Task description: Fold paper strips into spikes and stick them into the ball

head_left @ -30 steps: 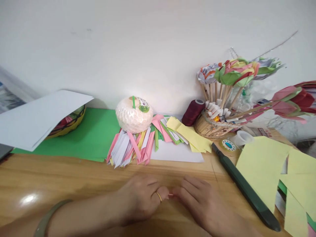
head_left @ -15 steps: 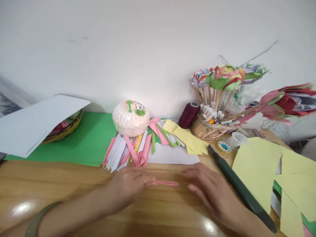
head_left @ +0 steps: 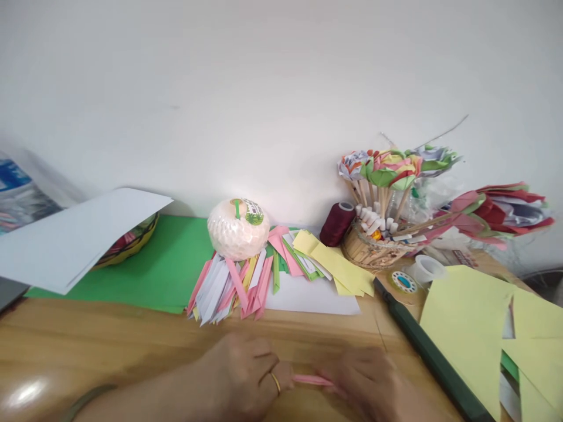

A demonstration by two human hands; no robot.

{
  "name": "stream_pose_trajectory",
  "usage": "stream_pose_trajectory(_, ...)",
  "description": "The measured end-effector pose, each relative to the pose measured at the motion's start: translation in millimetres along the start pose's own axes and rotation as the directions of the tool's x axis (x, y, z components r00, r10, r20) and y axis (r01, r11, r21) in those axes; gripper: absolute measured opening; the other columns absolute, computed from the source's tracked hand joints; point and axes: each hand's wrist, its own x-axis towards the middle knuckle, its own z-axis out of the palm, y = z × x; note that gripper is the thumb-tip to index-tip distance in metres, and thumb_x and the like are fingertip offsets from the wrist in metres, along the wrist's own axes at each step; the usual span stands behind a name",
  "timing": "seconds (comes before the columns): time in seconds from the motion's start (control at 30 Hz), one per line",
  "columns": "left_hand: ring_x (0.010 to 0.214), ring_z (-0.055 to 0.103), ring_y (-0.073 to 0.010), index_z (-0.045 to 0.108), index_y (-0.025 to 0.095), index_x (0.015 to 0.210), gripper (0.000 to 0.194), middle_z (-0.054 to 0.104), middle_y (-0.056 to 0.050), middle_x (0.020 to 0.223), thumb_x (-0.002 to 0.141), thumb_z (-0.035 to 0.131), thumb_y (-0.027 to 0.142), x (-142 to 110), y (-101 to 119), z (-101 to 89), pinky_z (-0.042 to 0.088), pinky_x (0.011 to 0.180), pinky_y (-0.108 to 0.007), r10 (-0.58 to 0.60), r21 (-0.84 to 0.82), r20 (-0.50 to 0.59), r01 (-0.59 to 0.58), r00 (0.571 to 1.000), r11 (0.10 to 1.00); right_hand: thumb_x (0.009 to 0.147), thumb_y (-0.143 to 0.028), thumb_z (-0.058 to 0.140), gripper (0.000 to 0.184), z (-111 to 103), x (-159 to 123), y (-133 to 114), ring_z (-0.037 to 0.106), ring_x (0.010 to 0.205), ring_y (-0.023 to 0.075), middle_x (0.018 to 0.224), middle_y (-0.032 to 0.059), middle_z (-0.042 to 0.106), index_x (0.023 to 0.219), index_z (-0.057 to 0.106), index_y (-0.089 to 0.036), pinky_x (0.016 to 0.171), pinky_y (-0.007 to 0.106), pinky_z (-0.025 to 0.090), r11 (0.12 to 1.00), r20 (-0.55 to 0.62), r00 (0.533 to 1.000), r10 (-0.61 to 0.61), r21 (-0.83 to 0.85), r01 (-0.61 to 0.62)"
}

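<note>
A narrow folded strip of pink paper [head_left: 311, 380] stretches between my two hands, low over the wooden table. My left hand [head_left: 246, 375], with a ring on one finger, pinches the strip's left end. At the other end my right hand [head_left: 363, 378] is closed on the strip, its fingers somewhat blurred by motion. Just beyond my hands lies a pile of folded paper strips [head_left: 215, 287] in white, pink and yellow. To its right, yellow paper slips [head_left: 336, 261] overlap pink, green and white ones.
A dark green long-bladed tool [head_left: 435, 354] lies diagonally right of my hands, beside yellow paper sheets [head_left: 466, 328]. Behind stand a white wrapped round object [head_left: 238, 234], a maroon thread spool [head_left: 336, 225] and a basket [head_left: 373, 252] of paper flowers. Green sheets [head_left: 176, 258] lie left.
My right hand has come from open and apart to closed on the pink strip's right end. The view has tilted up, so things appear lower.
</note>
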Motion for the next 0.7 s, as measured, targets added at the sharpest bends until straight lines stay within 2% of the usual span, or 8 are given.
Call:
stream_pose_trajectory(0.1,0.042,0.041,-0.0111,0.051,0.016,0.067,0.039,0.047,0.003,0.048,0.099,0.029,0.014,-1,-4,-11.3,0.029,0.040,-0.025,0.030,0.016,0.007,-0.030,1.000,0.999,0.101,-0.031,0.027,0.037,-3,-4,5,0.055,0.050,0.0120,0.059,-0.0009,0.060,0.082,0.057,-0.020,0.047,0.025,0.036,0.996,-0.020,1.000,0.011,0.087,-0.009)
stream_pose_trajectory(0.17,0.043,0.043,-0.0108,0.050,0.016,0.069,0.039,0.050,0.003,0.051,0.099,0.025,0.011,-5,-10,-20.2,0.032,0.042,-0.023,0.013,0.014,0.019,-0.013,1.000,1.000,0.100,-0.032,0.030,0.037,-2,-8,12,0.056,0.051,0.0119,0.059,-0.0013,0.060,0.077,0.056,-0.020,0.050,0.024,0.038,0.992,-0.081,0.992,0.097,0.089,-0.090)
stream_pose_trajectory(0.27,0.055,0.054,-0.0133,0.055,0.013,0.091,0.031,0.058,-0.001,0.065,0.098,0.025,0.011,-18,-21,-30.0,0.041,0.049,-0.022,-0.161,0.192,-0.005,0.159,0.987,0.968,0.099,-0.031,0.035,0.034,1,-12,22,0.060,0.056,0.0119,0.063,0.0001,0.063,0.075,0.057,-0.020,0.054,0.021,0.043,0.950,-0.124,0.949,0.289,0.161,-0.268)
stream_pose_trajectory(0.37,0.058,0.056,-0.0160,0.054,0.009,0.105,0.033,0.059,-0.003,0.066,0.097,0.022,0.009,-29,-29,-33.1,0.042,0.050,-0.025,-0.298,0.490,-0.065,0.291,0.952,0.822,0.098,-0.031,0.037,0.033,4,-9,23,0.061,0.059,0.0126,0.068,0.0009,0.065,0.076,0.059,-0.021,0.056,0.021,0.045,0.916,-0.060,0.931,0.359,0.213,-0.340)
stream_pose_trajectory(0.47,0.060,0.055,-0.0189,0.058,0.010,0.098,0.029,0.058,-0.004,0.065,0.098,0.030,0.018,-29,-33,-32.7,0.039,0.048,-0.027,-0.345,0.657,-0.095,0.319,0.934,0.683,0.097,-0.032,0.037,0.034,7,-3,17,0.061,0.060,0.0132,0.068,0.0008,0.066,0.074,0.059,-0.021,0.057,0.022,0.045,0.916,-0.026,0.934,0.357,0.208,-0.344)
stream_pose_trajectory(0.53,0.065,0.056,-0.0211,0.060,0.011,0.096,0.026,0.060,-0.006,0.072,0.097,0.038,0.024,-25,-36,-31.5,0.038,0.048,-0.029,-0.349,0.690,-0.089,0.310,0.933,0.654,0.097,-0.031,0.037,0.035,9,-1,13,0.061,0.059,0.0131,0.066,0.0005,0.064,0.071,0.058,-0.021,0.056,0.022,0.044,0.925,-0.034,0.939,0.343,0.185,-0.331)
stream_pose_trajectory(0.6,0.064,0.055,-0.0195,0.061,0.011,0.099,0.021,0.060,-0.005,0.073,0.094,0.041,0.015,-19,-39,-28.5,0.037,0.050,-0.028,-0.276,0.675,-0.057,0.241,0.959,0.697,0.097,-0.030,0.037,0.035,11,0,11,0.060,0.058,0.0130,0.065,0.0003,0.064,0.071,0.058,-0.021,0.056,0.022,0.044,0.935,-0.047,0.944,0.327,0.160,-0.316)
stream_pose_trajectory(0.7,0.064,0.054,-0.0175,0.062,0.011,0.102,0.019,0.060,-0.003,0.071,0.088,0.048,0.008,-10,-45,-18.4,0.039,0.055,-0.028,-0.136,0.600,-0.077,0.155,0.988,0.785,0.097,-0.029,0.037,0.035,15,1,10,0.060,0.058,0.0132,0.064,0.0008,0.063,0.070,0.057,-0.020,0.054,0.022,0.043,0.942,-0.064,0.946,0.317,0.135,-0.307)
